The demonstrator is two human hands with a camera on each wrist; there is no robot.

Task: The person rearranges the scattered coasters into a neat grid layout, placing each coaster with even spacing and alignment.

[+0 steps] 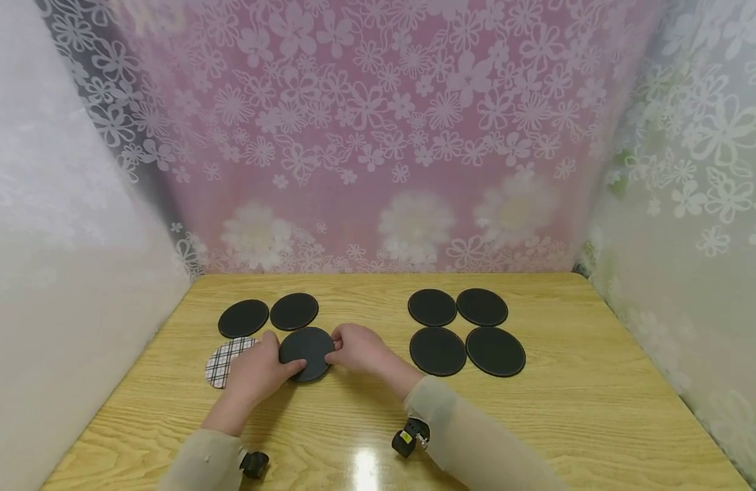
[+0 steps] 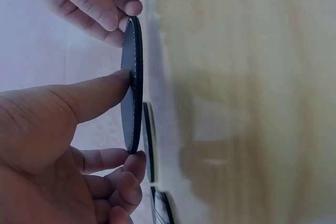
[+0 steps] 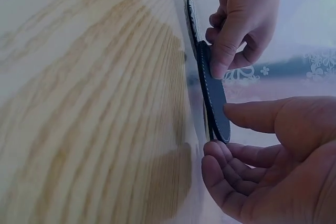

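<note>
Both hands hold one round black coaster (image 1: pixel 307 351) with pale stitching along its rim. My left hand (image 1: pixel 255 368) has its thumb on the coaster's upper face and its fingers at the left edge. From the right side, my right hand (image 1: pixel 362 349) pinches the opposite edge between thumb and fingers. In the left wrist view the coaster (image 2: pixel 132 87) looks tilted and a little off the table. A plaid round coaster (image 1: pixel 219 365), white with dark lines, lies to the left, partly covered by my left hand.
Two black coasters lie behind the hands, one at the left (image 1: pixel 243 318) and one beside it (image 1: pixel 294 311). On the right, several more black coasters (image 1: pixel 437 351) lie in a two-by-two block. Flower-patterned curtains (image 1: pixel 378 136) border the wooden table (image 1: pixel 365 423).
</note>
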